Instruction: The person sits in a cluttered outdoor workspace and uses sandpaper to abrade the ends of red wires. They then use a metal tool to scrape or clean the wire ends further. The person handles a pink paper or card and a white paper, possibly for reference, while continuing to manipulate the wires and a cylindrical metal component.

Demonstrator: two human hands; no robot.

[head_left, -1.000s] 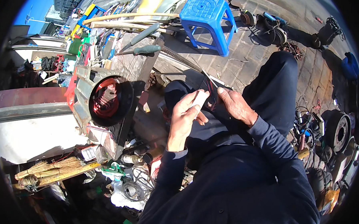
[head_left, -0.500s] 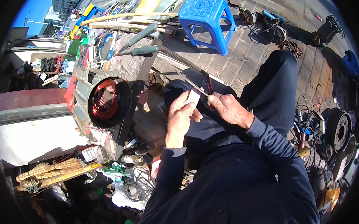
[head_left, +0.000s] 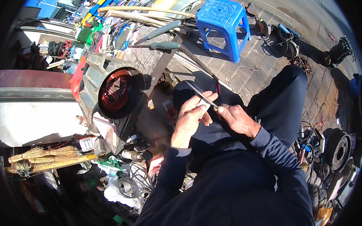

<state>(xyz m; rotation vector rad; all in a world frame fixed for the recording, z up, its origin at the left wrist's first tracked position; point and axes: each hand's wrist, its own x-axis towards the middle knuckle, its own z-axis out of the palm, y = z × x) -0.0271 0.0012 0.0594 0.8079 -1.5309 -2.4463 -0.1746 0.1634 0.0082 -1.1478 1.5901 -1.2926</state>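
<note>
Above my lap, my left hand [head_left: 188,121] is closed on a small pale block [head_left: 203,104]. My right hand [head_left: 238,120] grips a thin, dark metal bar, like a file [head_left: 197,90], which lies slanted across the block from upper left to lower right. To the left, a metal motor housing [head_left: 94,79] holds red-copper windings [head_left: 114,88]. Two long tools with grey-green handles [head_left: 164,45] rest on a worn board beside it.
A blue plastic stool [head_left: 219,16] stands on paving above my knees. A straw broom [head_left: 49,155], cables [head_left: 127,187] and heaped oddments crowd the left. At right are a metal wheel [head_left: 337,150], coiled wire and dark machine parts [head_left: 289,47].
My right hand has brought the metal bar leftward and over the pale block in my left hand. The surroundings have shifted slightly in view as the head moved.
</note>
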